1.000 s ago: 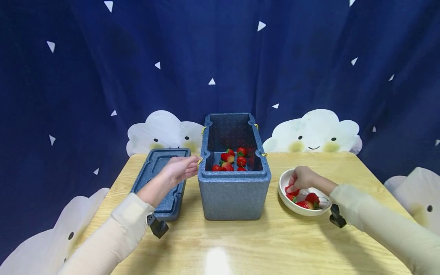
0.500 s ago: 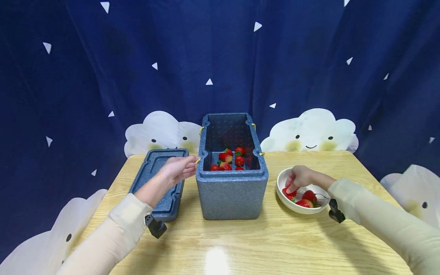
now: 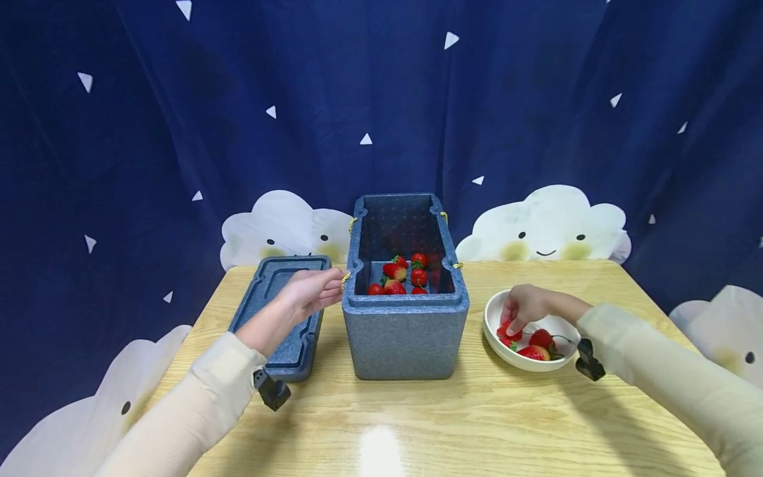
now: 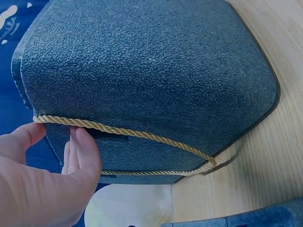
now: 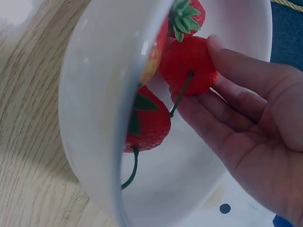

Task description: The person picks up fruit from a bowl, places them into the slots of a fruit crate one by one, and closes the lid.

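Observation:
A deep blue-grey foam box [image 3: 408, 341] stands at the centre of the table, several strawberries [image 3: 395, 271] on its floor. My left hand [image 3: 305, 293] is at the box's left side, fingers extended; in the left wrist view its fingertips touch the gold rope handle [image 4: 161, 138] near the rim, without curling round it. On the right, my right hand [image 3: 527, 305] reaches into a white bowl [image 3: 518, 361]. In the right wrist view its thumb and fingers pinch a red strawberry [image 5: 189, 61] with a thin green stem. Other strawberries [image 5: 151, 124] lie beside it in the bowl.
The box's lid [image 3: 280, 311] lies on the table to the left, partly under my left forearm. A wooden table [image 3: 417, 424] carries everything. Behind it hangs a dark blue curtain [image 3: 393, 86] with white triangles and cloud shapes.
My right hand stays in the bowl, its fingers still at the red strawberry with only slight shifts. The left hand keeps its place by the box. The head view has moved slightly.

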{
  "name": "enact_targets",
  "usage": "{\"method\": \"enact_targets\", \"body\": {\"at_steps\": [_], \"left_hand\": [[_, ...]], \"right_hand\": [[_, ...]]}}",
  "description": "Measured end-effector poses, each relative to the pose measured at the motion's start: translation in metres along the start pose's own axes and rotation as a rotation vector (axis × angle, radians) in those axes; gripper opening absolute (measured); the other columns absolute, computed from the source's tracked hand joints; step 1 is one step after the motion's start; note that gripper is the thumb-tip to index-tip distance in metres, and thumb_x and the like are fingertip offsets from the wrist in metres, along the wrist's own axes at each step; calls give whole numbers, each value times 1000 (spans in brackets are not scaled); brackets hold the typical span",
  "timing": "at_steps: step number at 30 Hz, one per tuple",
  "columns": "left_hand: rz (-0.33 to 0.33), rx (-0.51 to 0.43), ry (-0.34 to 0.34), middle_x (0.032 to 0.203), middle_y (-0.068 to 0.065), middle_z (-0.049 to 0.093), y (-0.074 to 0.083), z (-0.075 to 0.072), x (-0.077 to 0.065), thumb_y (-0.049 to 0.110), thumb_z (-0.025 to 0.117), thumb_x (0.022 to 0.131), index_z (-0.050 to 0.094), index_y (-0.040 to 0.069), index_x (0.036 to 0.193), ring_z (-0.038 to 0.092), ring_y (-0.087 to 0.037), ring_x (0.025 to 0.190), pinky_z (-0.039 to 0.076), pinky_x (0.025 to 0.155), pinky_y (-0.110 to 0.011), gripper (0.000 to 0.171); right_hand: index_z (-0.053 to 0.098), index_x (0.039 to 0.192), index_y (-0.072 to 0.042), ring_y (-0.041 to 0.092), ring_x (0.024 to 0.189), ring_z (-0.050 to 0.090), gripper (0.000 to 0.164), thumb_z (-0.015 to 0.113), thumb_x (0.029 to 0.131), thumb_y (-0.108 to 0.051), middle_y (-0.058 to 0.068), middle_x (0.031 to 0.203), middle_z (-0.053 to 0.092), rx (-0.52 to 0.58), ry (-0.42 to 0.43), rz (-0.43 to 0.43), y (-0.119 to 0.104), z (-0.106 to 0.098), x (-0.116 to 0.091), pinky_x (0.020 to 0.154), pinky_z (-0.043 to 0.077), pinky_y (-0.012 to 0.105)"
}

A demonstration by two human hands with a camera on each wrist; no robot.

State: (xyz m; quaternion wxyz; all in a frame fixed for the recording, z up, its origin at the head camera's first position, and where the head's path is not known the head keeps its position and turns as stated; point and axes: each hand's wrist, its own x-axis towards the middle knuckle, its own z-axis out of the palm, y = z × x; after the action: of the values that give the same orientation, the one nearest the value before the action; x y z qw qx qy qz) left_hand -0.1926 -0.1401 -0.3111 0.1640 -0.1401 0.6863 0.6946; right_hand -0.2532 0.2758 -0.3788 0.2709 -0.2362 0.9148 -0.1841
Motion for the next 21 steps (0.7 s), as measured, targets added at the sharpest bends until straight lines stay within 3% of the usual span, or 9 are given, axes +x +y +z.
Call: {"method": "enact_targets", "body": {"at_steps": [9,21], "left_hand": [[-7,15,1,141,-18,50,1,-1,0,17,54,96,37,-2,143,61,-15,109,47,108,-33,54],[-4,13,-4,132,-15,54,0,0,0,17,54,95,40,-3,141,64,-6,89,47,109,-34,52]], "right_hand": [[71,91,1,4,72,62,22,79,75,-11,4,81,74,31,10,-50,-4,-8,-3,67,53,17],[70,101,3,10,79,65,28,77,78,-11,6,90,73,151,21,-56,-6,-13,-10,72,55,19]]}}
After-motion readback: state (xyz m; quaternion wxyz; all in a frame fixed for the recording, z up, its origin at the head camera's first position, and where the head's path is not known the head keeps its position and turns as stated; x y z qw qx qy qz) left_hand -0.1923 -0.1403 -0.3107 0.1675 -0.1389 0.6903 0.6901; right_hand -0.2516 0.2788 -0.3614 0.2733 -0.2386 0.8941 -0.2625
